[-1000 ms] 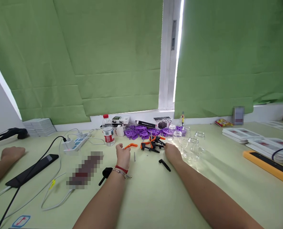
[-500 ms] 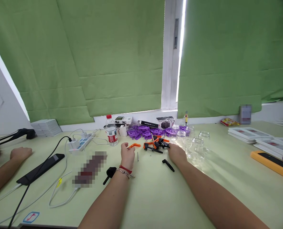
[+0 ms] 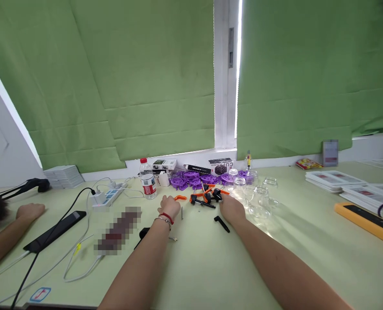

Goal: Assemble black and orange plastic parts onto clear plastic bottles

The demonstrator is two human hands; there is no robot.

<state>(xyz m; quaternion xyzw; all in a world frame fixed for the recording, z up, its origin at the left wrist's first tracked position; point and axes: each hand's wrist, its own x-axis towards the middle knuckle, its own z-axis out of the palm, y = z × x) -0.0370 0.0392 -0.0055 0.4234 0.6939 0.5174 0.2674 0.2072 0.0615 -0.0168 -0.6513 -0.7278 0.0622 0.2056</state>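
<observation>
My left hand point(image 3: 170, 206), wearing a red band and a silver bracelet, is closed at one end of a bent orange plastic piece point(image 3: 180, 198). A thin metal pin point(image 3: 182, 213) lies beside it. My right hand point(image 3: 231, 208) reaches into a heap of black and orange plastic parts point(image 3: 207, 198). Its fingers are curled at a black part point(image 3: 217, 194) on the heap's right side, and the fingertips are partly hidden. Nearer me lies a loose black L-shaped piece point(image 3: 222, 224). Another black piece point(image 3: 144, 233) is partly covered by my left forearm, and a metal screw-like rod point(image 3: 172, 239) pokes out beside it.
Purple plastic rings point(image 3: 191, 178) and small boxes point(image 3: 222, 165) line the back. Clear glass cups point(image 3: 260, 196) stand right of my right hand. A water bottle point(image 3: 147, 181), power strip point(image 3: 110, 196), cables and phone point(image 3: 55, 231) are leftward. Another person's hand point(image 3: 30, 211) rests far left.
The view has shifted slightly, moving the scene left. My left forearm now covers more of the black piece beside it. My right hand stays at the heap, its hold little changed.
</observation>
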